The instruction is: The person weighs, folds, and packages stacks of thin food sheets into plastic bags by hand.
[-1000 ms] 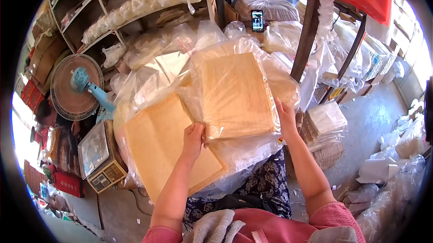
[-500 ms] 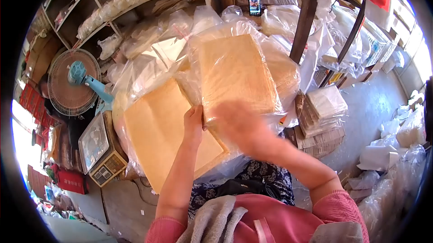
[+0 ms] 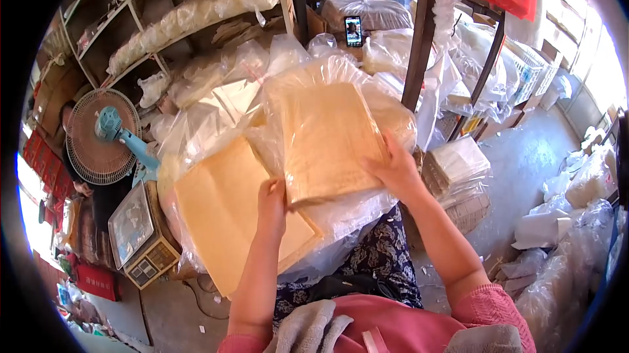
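A stack of tan paper sheets [image 3: 331, 137] in a clear plastic bag [image 3: 314, 71] lies tilted on a heap in front of me. My left hand [image 3: 272, 199] is closed on the near left corner of this bagged stack. At its near right edge, my right hand [image 3: 396, 166] grips the side, some of its fingers hidden by the stack. Under my left forearm spreads a larger pile of flat tan sheets [image 3: 223, 202], with its own plastic around the edges.
To the left stand a blue-and-grey fan [image 3: 105, 133] and a weighing scale [image 3: 147, 241]. A phone [image 3: 353, 31] is propped at the back. Dark posts [image 3: 419, 58] rise right of the heap. Bundled flat stacks [image 3: 455, 169] sit on the floor, with plastic bags [image 3: 570, 255] farther right.
My right hand, blurred over the bagged stack's near edge before, has moved right and now grips its right side. My left hand stays at the left corner. The view has shifted slightly.
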`<state>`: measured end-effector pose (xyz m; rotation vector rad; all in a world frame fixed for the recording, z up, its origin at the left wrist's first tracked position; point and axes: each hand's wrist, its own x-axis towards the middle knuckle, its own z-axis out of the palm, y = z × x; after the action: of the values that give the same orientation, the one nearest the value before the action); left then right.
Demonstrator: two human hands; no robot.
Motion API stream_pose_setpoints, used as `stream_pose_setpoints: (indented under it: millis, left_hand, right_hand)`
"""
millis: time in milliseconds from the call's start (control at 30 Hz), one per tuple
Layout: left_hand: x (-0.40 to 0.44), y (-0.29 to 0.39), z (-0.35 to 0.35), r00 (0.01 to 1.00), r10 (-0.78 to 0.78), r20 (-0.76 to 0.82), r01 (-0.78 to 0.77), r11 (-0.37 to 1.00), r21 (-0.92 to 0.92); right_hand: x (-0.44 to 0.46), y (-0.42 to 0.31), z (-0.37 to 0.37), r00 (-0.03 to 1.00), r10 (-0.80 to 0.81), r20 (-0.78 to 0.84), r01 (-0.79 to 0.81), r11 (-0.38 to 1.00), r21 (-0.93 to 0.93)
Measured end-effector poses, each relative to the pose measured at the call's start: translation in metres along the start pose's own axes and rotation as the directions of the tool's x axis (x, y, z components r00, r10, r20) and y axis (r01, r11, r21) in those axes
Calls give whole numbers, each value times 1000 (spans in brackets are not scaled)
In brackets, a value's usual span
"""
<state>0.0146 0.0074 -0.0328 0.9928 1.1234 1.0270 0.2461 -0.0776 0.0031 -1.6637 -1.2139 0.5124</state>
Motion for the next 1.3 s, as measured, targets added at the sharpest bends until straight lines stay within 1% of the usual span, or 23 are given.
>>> stream_pose_setpoints:
  millis: [33, 67, 133, 200, 300, 333, 400, 467, 500, 567, 600, 667, 733, 800, 833, 900, 933, 1033, 1067, 1133, 1233, 1267, 1300]
  left_hand:
    - [-13, 2, -2, 993, -91, 76, 99, 990, -105]
    - [-28, 1, -5, 971, -177, 160, 207, 958, -199]
    - [-60, -3, -1, 939, -196, 283, 252, 951, -177]
    - [-77, -16, 11, 958, -157, 238, 201, 964, -175]
    - [-84, -56, 38, 980, 84, 180, -47, 979, -200]
    - [-89, -58, 42, 941, 123, 315, -76, 985, -157]
    - [-96, -51, 51, 829, -64, 555, -19, 990, 142]
    - [-104, -41, 71, 730, -67, 680, -45, 988, 145]
    - [-101, -50, 77, 687, -144, 713, 53, 988, 148]
    - [-94, -66, 75, 633, -219, 743, 75, 972, 222]
    - [-92, -70, 72, 606, -254, 754, 83, 963, 257]
    - [-90, -71, 62, 607, -331, 723, 124, 938, 325]
    - [-86, -73, 48, 630, -367, 685, 135, 920, 369]
    - [-83, -76, 29, 682, -371, 630, 131, 910, 394]
    - [-81, -76, 21, 709, -370, 600, 129, 905, 405]
    - [-83, -73, 10, 744, -367, 558, 162, 910, 382]
    - [-84, -70, 6, 760, -368, 536, 179, 911, 372]
    - [-89, -66, 1, 770, -352, 532, 168, 917, 362]
    - [-90, -65, -1, 776, -336, 533, 161, 924, 348]
    - [-94, -60, -12, 804, -300, 513, 153, 939, 308]
    - [-101, -56, -36, 869, -212, 448, 104, 962, 254]
    - [-105, -51, -47, 902, -168, 397, 72, 967, 244]
    - [-109, -46, -59, 930, -129, 344, 45, 970, 240]
  right_hand:
    - [-6, -2, -6, 998, 54, 29, -61, 918, 392]
    - [-8, 1, -15, 968, 161, 195, -240, 824, 513]
    - [-13, 12, -35, 800, 270, 535, -588, 527, 613]
    - [-27, 22, -42, 857, 254, 448, -510, 534, 674]
    - [-72, 58, -55, 950, 186, 252, -313, 545, 778]
    - [-88, 73, -64, 969, 161, 186, -244, 541, 805]
    - [-125, 90, -78, 979, 203, 34, -131, 486, 864]
    - [-169, 137, -100, 947, 318, -50, -96, 427, 899]
    - [-187, 154, -113, 923, 376, -83, -85, 409, 909]
    - [-223, 179, -137, 857, 493, -150, -54, 375, 925]
    - [-236, 193, -149, 825, 533, -188, -58, 410, 910]
    - [-253, 214, -163, 764, 596, -246, -83, 469, 879]
    - [-244, 217, -168, 738, 582, -341, -42, 544, 838]
    - [-232, 244, -173, 702, 592, -395, -48, 593, 804]
    - [-219, 261, -176, 709, 595, -378, -42, 571, 820]
    - [-182, 285, -181, 680, 616, -398, 36, 514, 857]
    - [-159, 315, -184, 658, 579, -481, 117, 552, 825]
    - [-77, 345, -183, 722, 452, -524, 251, 534, 807]
    - [-67, 345, -182, 675, 599, -430, 77, 523, 849]
    - [-32, 339, -177, 507, 827, -243, -267, 419, 868]
    - [-9, 288, -146, 681, 714, -162, -559, 650, 516]
    - [-7, 260, -135, 723, 681, -118, -609, 708, 358]
    - [-6, 218, -120, 784, 610, -116, -551, 770, 322]
